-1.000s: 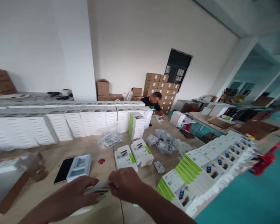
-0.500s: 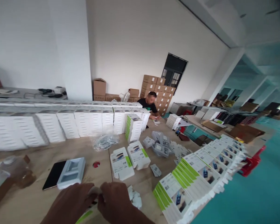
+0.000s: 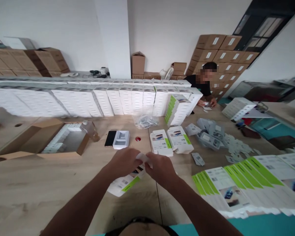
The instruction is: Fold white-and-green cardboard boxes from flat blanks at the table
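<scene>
- Judging by the table [image 3: 27, 183], the box work is well under way: a long wall of finished white boxes [image 3: 88, 98] stands far beyond the fingers, and two made-up boxes [image 3: 170, 142] lie just past them.
- Much seems left — a fanned row of flat cartons [image 3: 248, 177] waits to the right of the fingers.
- One flat carton [image 3: 124, 184], white with a green stripe, lies under and just below both hands, not yet formed.
- The left hand [image 3: 124, 162] has its fingers curled narrow, pinching the carton's small white end flap.
- The right hand [image 3: 161, 168] meets it — fingers likewise closed on the same flap, the two hands almost touching.
</scene>
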Tool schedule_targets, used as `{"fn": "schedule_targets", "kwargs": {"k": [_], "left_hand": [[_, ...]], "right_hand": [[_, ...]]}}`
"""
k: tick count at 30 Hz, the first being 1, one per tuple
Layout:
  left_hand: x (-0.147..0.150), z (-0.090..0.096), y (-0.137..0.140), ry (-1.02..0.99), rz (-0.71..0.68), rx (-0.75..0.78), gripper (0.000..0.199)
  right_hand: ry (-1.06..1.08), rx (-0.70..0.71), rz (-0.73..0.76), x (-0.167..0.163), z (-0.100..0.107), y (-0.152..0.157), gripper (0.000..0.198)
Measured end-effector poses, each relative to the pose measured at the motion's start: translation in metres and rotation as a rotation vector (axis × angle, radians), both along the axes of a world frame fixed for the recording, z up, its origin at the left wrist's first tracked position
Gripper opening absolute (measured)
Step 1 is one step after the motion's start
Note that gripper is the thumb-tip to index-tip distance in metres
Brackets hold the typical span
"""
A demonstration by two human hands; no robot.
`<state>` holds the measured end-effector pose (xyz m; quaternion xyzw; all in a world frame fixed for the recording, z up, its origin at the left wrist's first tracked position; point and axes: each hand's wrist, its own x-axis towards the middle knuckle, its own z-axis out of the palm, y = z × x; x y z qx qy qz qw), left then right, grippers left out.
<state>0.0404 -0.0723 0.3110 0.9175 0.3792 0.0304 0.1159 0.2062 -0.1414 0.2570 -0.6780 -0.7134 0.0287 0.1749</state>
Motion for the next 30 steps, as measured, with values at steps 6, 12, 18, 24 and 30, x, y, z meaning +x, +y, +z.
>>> {"fn": "schedule_targets", "kwargs": {"k": [6, 12, 18, 24, 30], "left_hand": [[-0.007, -0.002, 0.006, 0.0, -0.021, -0.081, 0.018], [-0.008, 0.013, 0.002, -0.063, -0.02, -0.106, 0.013], [0.001, 0.021, -0.015, 0.012, -0.016, 0.153, 0.009], [0.001, 0.01, -0.009, 0.009, -0.061, 0.088, 0.011], [-0.006, 0.005, -0.003, 0.01, -0.071, 0.007, 0.012]], "right_hand": [[0.134, -0.015, 0.039, 0.0, -0.007, -0.003, 0.008], [0.336, -0.059, 0.083, 0.003, 0.0, -0.006, 0.007], [0.524, -0.041, 0.054, 0.002, -0.006, -0.007, 0.011], [0.248, -0.026, -0.005, -0.004, -0.008, -0.005, 0.012], [0.387, -0.096, 0.049, -0.005, -0.008, -0.007, 0.02]]}}
